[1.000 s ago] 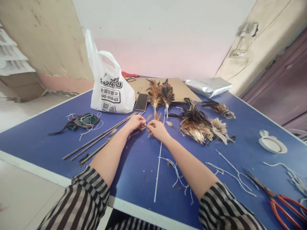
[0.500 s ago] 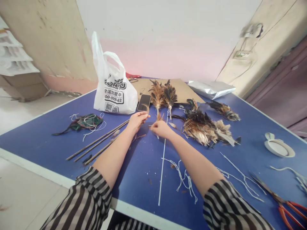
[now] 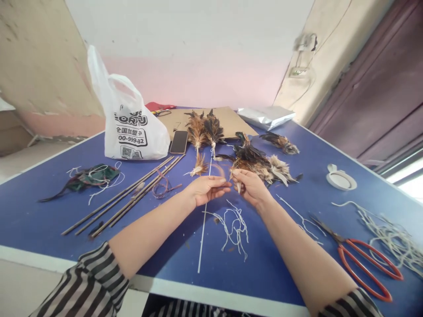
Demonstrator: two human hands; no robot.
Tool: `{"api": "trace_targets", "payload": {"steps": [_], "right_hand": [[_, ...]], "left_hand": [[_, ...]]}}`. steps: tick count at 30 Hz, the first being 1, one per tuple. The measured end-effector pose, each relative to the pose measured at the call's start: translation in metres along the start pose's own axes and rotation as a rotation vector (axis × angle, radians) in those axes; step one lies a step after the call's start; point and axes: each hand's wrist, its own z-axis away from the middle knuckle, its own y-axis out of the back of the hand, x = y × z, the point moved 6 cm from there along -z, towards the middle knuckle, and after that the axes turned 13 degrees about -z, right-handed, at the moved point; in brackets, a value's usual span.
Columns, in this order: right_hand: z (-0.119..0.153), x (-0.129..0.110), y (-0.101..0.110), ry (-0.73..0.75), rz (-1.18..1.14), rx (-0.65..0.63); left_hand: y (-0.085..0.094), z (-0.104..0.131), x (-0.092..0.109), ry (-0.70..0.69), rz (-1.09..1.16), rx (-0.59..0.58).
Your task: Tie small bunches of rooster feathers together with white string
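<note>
My left hand is closed in a pinch on a thin, curved brown feather, which is blurred. Just to its right, my right hand is closed on a pale feather that pokes out below its fingertips. Both hands are held close together above the table's white centre line. Beyond my right hand lies a loose pile of black, brown and cream feathers. A small tied feather tuft rests past my left hand, below two larger bound feather bundles.
Thin sticks and a dark cloth bundle lie left. White strings lie nearest me; red-handled scissors, a tape roll and tangled cord are right. Behind stand a plastic bag, phone, cardboard and silver packet.
The view has turned to the right. My hands have shifted from beside the small feather tuft toward the loose pile, and the tuft now lies free on the table. My right hand has taken a pale feather.
</note>
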Motion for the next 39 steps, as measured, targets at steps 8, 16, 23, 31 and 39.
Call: {"api": "trace_targets", "payload": {"steps": [8,16,23,31,39], "right_hand": [[0.000,0.005,-0.006,0.029,0.231,0.053],[0.001,0.013,-0.008,0.048,0.347,0.083],[0.000,0.005,0.005,0.184,0.201,0.237],[0.005,0.003,-0.001,0.251,0.348,0.224],[0.003,0.012,-0.006,0.288,0.494,0.204]], "left_hand": [[0.009,0.002,-0.011,-0.064,-0.082,0.095],[0.011,0.004,-0.017,-0.044,-0.136,0.032],[0.003,0.007,-0.026,0.044,-0.023,-0.051],[-0.005,0.010,-0.030,0.098,0.017,-0.063],[-0.004,0.009,-0.031,0.035,-0.075,-0.004]]}}
